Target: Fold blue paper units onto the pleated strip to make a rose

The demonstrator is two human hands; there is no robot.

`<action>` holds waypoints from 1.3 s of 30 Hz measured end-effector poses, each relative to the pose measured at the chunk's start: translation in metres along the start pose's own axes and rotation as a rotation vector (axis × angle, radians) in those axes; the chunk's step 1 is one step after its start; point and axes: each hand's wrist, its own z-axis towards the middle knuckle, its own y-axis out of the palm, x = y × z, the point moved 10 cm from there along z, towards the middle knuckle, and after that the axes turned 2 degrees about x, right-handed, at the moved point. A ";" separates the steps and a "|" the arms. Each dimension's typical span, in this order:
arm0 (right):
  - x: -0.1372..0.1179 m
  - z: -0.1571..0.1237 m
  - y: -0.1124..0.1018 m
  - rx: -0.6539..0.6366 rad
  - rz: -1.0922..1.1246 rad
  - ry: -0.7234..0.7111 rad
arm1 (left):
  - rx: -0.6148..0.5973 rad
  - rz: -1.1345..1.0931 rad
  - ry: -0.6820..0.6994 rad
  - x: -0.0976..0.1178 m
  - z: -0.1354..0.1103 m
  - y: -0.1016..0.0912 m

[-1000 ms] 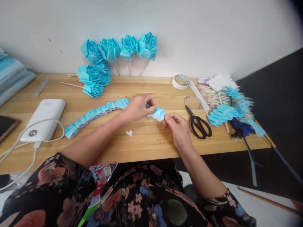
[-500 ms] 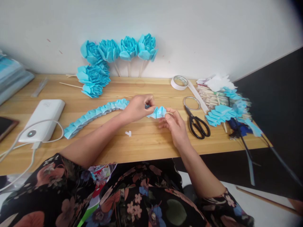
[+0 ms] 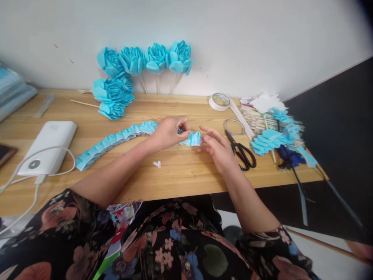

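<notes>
My left hand [image 3: 169, 133] is closed, its thumb and fingertips pinching a small pleated piece of light blue paper [image 3: 194, 139]. Just right of that piece is my right hand [image 3: 218, 148], fingers apart, with its fingertips close to the paper's end; whether they still touch it I cannot tell. A long pleated strip of blue paper [image 3: 116, 141] curves over the table and runs behind my left hand. Whether the strip joins the pinched piece is hidden by the hand. Small white scraps [image 3: 157, 164] lie below my left hand.
Blue paper flowers on sticks [image 3: 157, 58] lean on the wall. To the right are a tape roll [image 3: 219, 102], black scissors [image 3: 244, 154] and a pile of sticks [image 3: 255, 118] with pleated blue paper [image 3: 269, 142]. A white power bank [image 3: 51, 146] with a cable lies left.
My right hand has moved slightly right, its fingers opening from the blue paper's end. My left hand keeps its pinch. The view has shifted a little.
</notes>
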 end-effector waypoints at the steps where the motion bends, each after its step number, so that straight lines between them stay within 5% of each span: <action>1: -0.002 0.002 0.000 -0.007 -0.010 0.001 | 0.000 0.000 0.002 0.000 0.000 0.000; 21: 0.003 -0.009 0.019 -0.057 0.148 0.142 | 0.016 0.056 -0.001 -0.002 -0.001 -0.001; 28: 0.012 -0.012 0.026 -0.098 0.304 0.302 | 0.010 0.090 0.003 0.001 -0.001 0.000; 39: -0.010 -0.012 0.024 -0.056 -0.054 -0.049 | 0.022 0.045 -0.008 -0.001 0.000 -0.002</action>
